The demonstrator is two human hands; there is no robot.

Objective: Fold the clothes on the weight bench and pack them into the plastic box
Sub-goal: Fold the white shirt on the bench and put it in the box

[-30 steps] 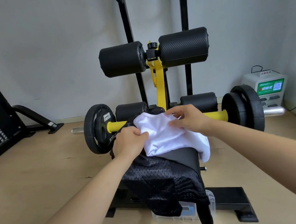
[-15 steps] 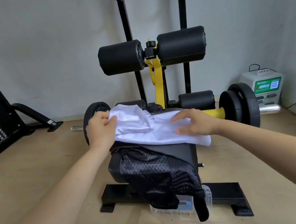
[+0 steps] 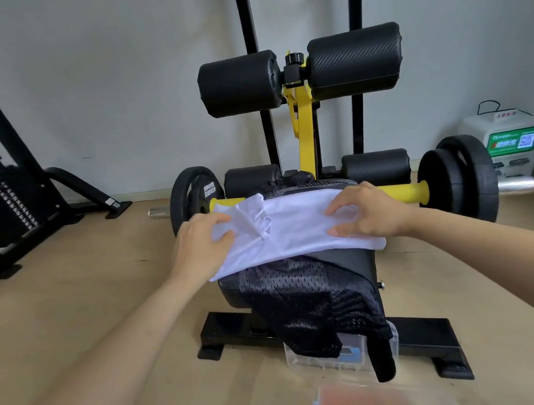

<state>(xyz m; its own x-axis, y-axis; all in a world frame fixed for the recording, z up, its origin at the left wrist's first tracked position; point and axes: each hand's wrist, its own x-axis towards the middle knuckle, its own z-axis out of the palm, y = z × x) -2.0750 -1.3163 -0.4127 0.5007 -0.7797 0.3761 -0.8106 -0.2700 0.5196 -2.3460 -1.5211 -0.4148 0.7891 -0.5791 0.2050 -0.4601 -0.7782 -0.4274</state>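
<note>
On the bench: white garment, lately bunched, now spread flat. Left hand pinches its edge; right hand presses, flat-fingered. Ready for folding.

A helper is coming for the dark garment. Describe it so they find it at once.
Find the black weight bench with yellow bars. Off its near end hangs a black mesh garment, reaching a clear plastic box on the floor. Unlike the smooth white garment above it, it is dark and perforated.
</note>
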